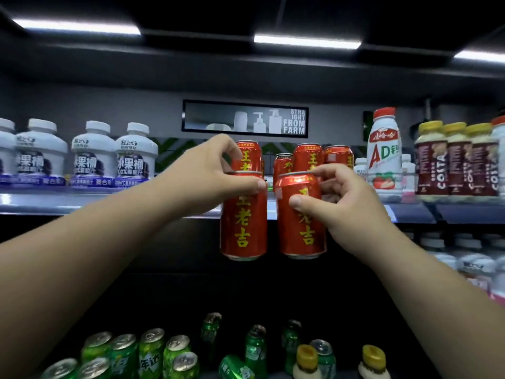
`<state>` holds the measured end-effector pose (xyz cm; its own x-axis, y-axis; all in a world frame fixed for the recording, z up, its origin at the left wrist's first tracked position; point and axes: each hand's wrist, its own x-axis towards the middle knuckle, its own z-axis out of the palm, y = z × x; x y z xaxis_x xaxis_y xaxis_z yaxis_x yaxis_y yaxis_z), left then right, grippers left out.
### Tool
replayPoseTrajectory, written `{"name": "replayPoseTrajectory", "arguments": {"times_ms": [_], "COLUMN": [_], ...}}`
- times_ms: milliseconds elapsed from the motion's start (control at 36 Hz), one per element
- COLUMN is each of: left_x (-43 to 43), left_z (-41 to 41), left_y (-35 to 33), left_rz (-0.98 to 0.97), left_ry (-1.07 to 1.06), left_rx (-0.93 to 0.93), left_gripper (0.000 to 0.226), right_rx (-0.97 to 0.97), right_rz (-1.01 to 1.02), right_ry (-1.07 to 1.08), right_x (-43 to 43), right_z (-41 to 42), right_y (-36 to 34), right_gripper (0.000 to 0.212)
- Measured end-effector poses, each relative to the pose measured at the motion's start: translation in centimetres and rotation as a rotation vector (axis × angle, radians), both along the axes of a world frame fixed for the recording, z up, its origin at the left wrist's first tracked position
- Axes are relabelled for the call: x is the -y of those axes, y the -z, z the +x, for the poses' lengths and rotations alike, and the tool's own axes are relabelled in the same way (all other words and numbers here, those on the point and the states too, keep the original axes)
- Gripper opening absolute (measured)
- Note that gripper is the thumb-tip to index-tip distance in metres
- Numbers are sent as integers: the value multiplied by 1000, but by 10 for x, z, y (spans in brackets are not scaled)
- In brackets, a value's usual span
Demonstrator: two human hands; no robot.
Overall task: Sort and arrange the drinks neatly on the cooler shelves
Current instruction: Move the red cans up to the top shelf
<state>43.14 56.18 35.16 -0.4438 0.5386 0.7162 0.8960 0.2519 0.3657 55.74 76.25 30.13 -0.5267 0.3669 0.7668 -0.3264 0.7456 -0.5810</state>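
My left hand [218, 170] grips the top rim of a red can with yellow characters [243, 228], held upright in the air in front of the upper shelf [109, 201]. Beside it, my right hand [347, 203] holds a second red can [302, 228] near its top, at the same height. The two cans hang side by side, a small gap between them. Behind them, several more red cans [308, 157] stand on the upper shelf.
White squat bottles [93, 154] line the upper shelf's left. A tall white AD bottle [384, 151] and brown yellow-capped Costa bottles [459, 165] stand at right. Green cans [123, 354] and green bottles [255, 348] fill the lower shelf. One green can [235, 367] lies tipped.
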Motion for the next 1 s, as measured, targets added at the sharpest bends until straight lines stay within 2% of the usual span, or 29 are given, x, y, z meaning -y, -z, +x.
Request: {"name": "replayPoseTrajectory", "arguments": {"times_ms": [444,667,1000], "left_x": [24,7,-20], "left_z": [-55,-85,-116], "left_y": [-61,-74,-60], "left_rz": [190,205,162], "left_ry": [-181,-190,-189], "left_rx": [9,-18,-4], "left_gripper": [68,67,64], "right_rx": [-57,-15,37], "right_rz": [10,44,115], "right_ry": [149,286,359], "right_x": [15,5,4], "right_z": [-50,-77,-106], "right_y": [-74,-91,-82], "right_gripper": [56,63,65]}}
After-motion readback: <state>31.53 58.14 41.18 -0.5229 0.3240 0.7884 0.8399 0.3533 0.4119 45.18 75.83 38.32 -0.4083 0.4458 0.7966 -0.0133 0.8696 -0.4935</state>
